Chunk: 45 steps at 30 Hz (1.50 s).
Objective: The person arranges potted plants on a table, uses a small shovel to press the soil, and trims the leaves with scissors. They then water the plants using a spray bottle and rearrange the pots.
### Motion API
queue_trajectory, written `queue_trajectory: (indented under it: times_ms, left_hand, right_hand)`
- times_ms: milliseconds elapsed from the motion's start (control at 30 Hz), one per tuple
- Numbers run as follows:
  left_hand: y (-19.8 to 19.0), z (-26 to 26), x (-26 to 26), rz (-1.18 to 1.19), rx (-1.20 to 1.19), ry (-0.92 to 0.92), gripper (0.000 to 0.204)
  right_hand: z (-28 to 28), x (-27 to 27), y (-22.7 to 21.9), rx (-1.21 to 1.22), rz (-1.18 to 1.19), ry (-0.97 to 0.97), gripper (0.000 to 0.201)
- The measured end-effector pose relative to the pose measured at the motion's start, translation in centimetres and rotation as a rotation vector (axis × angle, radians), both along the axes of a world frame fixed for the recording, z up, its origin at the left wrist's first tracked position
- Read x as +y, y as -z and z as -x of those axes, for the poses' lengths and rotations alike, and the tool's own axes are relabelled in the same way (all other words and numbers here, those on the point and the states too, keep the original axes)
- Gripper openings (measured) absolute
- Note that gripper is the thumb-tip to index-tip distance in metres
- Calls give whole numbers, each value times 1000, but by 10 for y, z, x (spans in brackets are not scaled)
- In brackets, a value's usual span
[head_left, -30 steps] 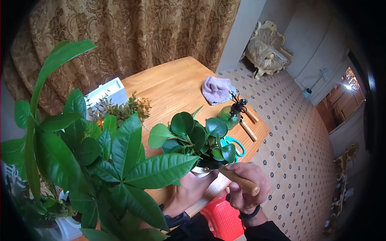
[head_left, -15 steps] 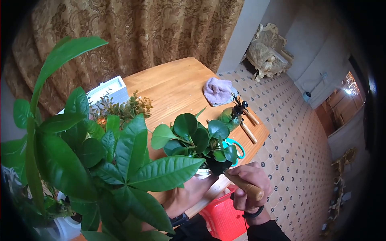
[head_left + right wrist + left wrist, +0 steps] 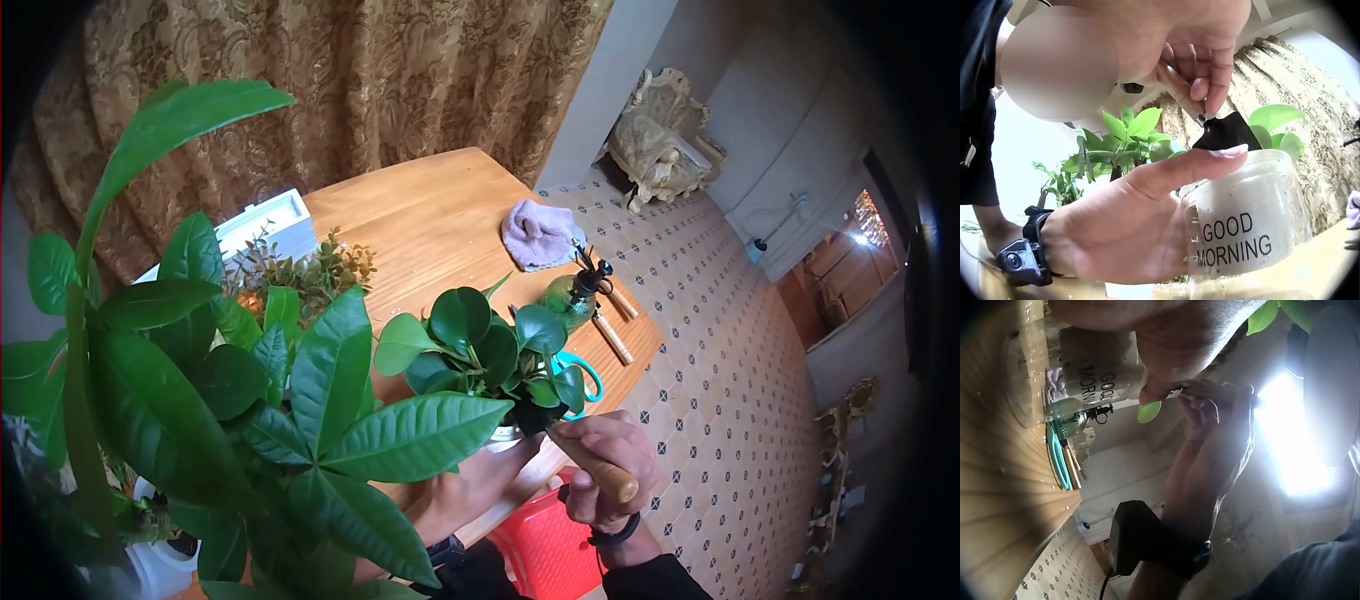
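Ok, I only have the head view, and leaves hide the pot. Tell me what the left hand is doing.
Observer: The left hand holds a clear cup, with its thumb along the rim.
Operator: Read me anything printed on it.
Observer: It says GOOD MORNING in black letters.
Operator: Describe the tool's tip.
Observer: The right hand grips the tool. Its tip is a black blade, right at the cup's rim behind the thumb.
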<state>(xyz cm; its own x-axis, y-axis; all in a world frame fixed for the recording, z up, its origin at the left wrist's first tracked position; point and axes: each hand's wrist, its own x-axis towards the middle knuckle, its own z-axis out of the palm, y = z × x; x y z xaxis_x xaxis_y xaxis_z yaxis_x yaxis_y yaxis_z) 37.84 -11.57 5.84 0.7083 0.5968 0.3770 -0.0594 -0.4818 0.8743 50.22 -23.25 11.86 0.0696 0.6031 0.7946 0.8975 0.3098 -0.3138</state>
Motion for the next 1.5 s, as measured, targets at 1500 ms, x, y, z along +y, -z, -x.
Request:
queue_trajectory:
  times_ms: [1500]
  left_hand:
    - [-14,-4,-4,399,-66,-5,29]
  right_hand:
    - [5,6,9,16,-147,42,38]
